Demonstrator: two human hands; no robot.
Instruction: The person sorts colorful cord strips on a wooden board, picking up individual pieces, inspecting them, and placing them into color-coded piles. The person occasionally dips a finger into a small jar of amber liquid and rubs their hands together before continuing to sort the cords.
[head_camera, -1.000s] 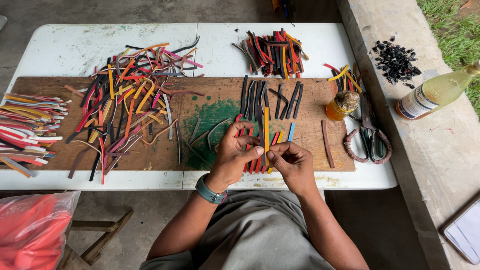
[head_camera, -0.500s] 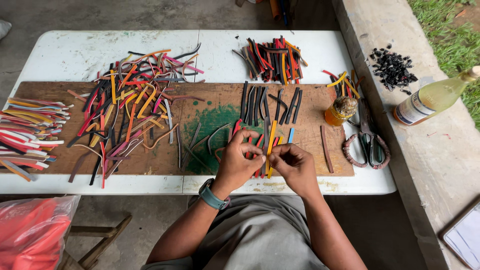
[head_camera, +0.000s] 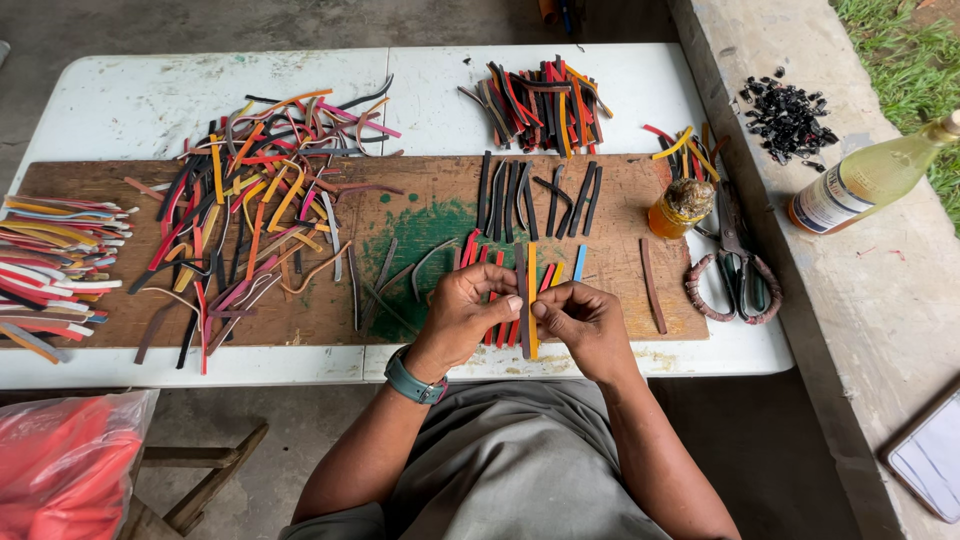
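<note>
Strips lower centre on wooden board | left hand and right hand both pinch a dark strip between closed fingertips | likely light, floppy; hold near its end.

We see the left hand and right hand meeting over a row of coloured strips on the wooden board. Fingertips of both hands pinch a dark strip beside an orange strip. Black strips lie just beyond. Scissors and a small jar sit to the right.
</note>
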